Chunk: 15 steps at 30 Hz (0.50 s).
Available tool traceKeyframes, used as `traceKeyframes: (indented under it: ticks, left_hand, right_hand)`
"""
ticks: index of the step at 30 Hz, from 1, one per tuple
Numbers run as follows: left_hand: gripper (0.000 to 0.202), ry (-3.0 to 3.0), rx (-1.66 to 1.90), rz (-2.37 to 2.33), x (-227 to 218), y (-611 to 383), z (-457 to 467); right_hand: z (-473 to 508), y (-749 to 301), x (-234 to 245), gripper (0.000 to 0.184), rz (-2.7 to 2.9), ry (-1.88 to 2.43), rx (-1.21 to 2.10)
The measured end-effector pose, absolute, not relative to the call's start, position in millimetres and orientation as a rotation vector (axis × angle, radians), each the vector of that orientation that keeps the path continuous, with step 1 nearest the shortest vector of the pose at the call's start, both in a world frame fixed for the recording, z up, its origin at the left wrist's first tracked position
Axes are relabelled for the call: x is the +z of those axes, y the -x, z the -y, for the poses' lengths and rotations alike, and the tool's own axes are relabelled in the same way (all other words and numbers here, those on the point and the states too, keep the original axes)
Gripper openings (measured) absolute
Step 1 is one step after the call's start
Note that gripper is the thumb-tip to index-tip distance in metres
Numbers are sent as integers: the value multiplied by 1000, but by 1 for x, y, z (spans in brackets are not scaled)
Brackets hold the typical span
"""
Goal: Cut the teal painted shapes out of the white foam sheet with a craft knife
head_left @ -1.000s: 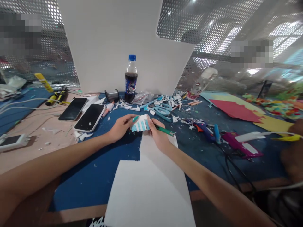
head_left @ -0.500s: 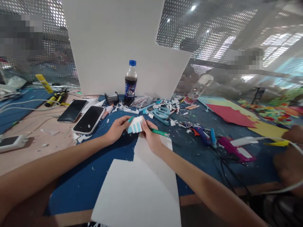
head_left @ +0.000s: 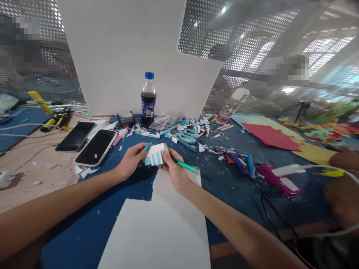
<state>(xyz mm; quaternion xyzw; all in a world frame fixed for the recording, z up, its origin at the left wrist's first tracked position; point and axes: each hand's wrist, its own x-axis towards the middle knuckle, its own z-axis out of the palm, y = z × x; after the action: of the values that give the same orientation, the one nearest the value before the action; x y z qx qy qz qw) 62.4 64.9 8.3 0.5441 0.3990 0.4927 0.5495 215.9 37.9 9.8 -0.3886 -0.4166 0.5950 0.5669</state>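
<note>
A small white piece with light blue stripes (head_left: 155, 155) is held up between my two hands over the table. My left hand (head_left: 129, 161) pinches its left edge, the thumb lying on the near face. On the other side, my right hand (head_left: 176, 175) grips the piece between thumb and fingers. A slim green tool (head_left: 188, 166), perhaps a cutter, sticks out to the right from that same hand; its other end is hidden. Below my hands lies a white board (head_left: 165, 228) with a notch cut from its upper left.
Behind stand a cola bottle (head_left: 148, 101) and a tall white panel (head_left: 120, 48). Two phones (head_left: 95, 148) lie at left. Blue-handled scissors (head_left: 187, 137) rest among white scraps. Glue guns (head_left: 280, 180) with cords and coloured paper (head_left: 272, 136) lie right, near another person's hand (head_left: 346, 166).
The view has shifted slightly, so most things sit further left. The striped piece has tilted a little in my hands, and both hands keep their hold.
</note>
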Motion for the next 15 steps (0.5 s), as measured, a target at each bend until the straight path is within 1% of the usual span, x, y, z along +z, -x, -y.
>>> traceKeyframes:
  ticks: [5, 10, 12, 15]
  left_hand:
    - [54, -1302, 1201, -992, 4, -60, -70]
    - [52, -1376, 1268, -1100, -1, -52, -80]
    - [45, -1476, 1241, -1145, -1, -50, -81]
    - [27, -1658, 1189, -1258, 1, -47, -79]
  right_hand:
    - [-39, -218, 9, 47, 962, 880, 1406]
    - [-40, -224, 14, 51, 958, 831, 1398]
    - [-40, -225, 16, 51, 956, 821, 1396]
    - [-40, -225, 16, 48, 953, 825, 1402]
